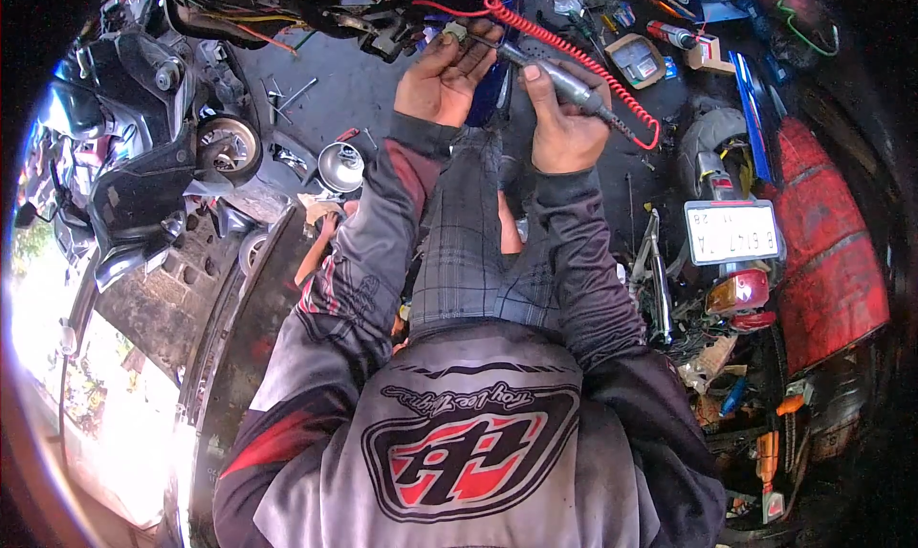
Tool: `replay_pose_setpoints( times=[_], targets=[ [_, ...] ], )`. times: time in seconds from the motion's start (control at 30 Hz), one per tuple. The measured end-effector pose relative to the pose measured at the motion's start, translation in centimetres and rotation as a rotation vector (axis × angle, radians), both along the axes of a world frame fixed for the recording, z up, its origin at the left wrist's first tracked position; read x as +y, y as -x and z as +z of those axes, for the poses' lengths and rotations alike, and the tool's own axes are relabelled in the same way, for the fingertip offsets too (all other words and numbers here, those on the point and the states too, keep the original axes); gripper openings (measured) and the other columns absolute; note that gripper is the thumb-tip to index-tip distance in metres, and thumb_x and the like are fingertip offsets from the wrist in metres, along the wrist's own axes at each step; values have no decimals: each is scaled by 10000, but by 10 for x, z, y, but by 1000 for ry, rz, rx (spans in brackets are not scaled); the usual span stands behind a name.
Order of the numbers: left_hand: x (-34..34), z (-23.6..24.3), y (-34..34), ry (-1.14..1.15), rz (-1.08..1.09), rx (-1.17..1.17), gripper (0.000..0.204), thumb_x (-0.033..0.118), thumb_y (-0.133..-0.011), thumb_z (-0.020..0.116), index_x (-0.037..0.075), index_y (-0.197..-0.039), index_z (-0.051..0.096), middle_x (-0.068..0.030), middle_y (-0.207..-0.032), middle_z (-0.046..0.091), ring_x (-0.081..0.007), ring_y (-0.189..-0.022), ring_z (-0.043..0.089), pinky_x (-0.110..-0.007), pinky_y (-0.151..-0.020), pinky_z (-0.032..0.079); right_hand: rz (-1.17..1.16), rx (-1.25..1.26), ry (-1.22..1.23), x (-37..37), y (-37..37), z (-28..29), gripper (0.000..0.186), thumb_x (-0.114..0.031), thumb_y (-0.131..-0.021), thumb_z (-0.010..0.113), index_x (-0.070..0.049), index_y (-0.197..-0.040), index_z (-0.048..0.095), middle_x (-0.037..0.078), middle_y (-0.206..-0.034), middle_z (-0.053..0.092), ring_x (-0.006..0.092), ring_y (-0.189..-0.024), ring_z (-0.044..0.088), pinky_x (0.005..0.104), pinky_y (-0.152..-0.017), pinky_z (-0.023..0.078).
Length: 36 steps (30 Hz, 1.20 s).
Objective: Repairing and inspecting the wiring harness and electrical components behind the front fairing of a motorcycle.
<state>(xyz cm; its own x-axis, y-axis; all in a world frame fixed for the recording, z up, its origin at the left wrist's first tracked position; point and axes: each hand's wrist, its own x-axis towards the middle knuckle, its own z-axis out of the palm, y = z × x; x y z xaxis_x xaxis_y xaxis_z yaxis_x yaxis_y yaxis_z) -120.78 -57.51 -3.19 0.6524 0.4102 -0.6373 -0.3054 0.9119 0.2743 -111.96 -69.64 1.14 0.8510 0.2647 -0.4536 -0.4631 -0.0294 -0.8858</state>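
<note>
Silver tester [572, 87] sits in the right hand [569, 127], with the thumb and fingers wrapped around its fat middle. Its thin tip points left, at the fingers of the left hand [440, 79]. Those fingers are pinched together on a small pale plug [455, 32]. The tip is very close to the plug, but I cannot tell if they touch.

A red curly cord [574, 51] loops above the right fingers and bends down beside them to the back end of the tester. Just past the left fingers, up and to the left, is a dark bunch of bike parts [325, 22] with loose orange wires [263, 36].

Farther out to the right of the right fingers is an open box [617, 62] with little things in it. A red can [671, 34] lies just past that box.

Left of the left fingers, a metal tool [292, 98] lies on the grey floor [363, 89]. Down and left from those fingers is a shiny round bowl [341, 170].

Far down and right of the right fingers is a white plate [734, 232] on the back of a bike, with a big red panel [832, 252] beside it.
</note>
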Motion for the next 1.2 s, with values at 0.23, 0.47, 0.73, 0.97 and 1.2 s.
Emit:
replay_pose_setpoints(
  times=[0.23, 0.47, 0.73, 0.97, 1.2],
  targets=[
    [-4, 1, 3, -56, 19, 16, 176, 79, -950, 466, -5, -1075, 557, -200, -1211, 586, -334, -1192, 543, -411, -995, 469, -16, 56, -56, -6, 11, -10, 394, -102, -769, 796, 40, -1013, 521, 139, -981, 658, 174, -901, 637, 288, -834, 508],
    [-4, 3, 2, -95, -10, 46, 238, 74, -960, 448, -20, -1166, 523, -203, -1224, 578, -339, -1202, 534, -413, -998, 463, 2, 108, -113, -12, 14, -13, 387, -49, -769, 777, 64, -1048, 533, 158, -1040, 650, 174, -916, 644, 286, -856, 509],
    [0, 10, -2, -153, -9, 119, 276, 160, -984, 475, -46, -1152, 548, -197, -1144, 627, -303, -1129, 588, -405, -968, 479, 50, 118, -138, -14, 8, -9, 384, -62, -770, 780, 65, -1045, 545, 163, -1075, 650, 175, -932, 643, 282, -858, 511],
    [-10, 1, -3, -257, -12, 157, 276, 162, -983, 480, -38, -1159, 555, -207, -1188, 603, -342, -1198, 535, -448, -1018, 449, -118, 131, -54, -8, 23, -18, 368, -128, -750, 817, 37, -994, 597, 115, -966, 674, 150, -857, 633, 278, -818, 495],
    [-15, -1, -3, -269, -7, 146, 276, 166, -990, 464, -39, -1158, 543, -205, -1184, 603, -334, -1161, 561, -444, -993, 462, -174, 211, -83, -9, 27, -20, 350, -113, -748, 816, 33, -985, 605, 92, -919, 673, 143, -783, 630, 277, -786, 501]
  ],
)
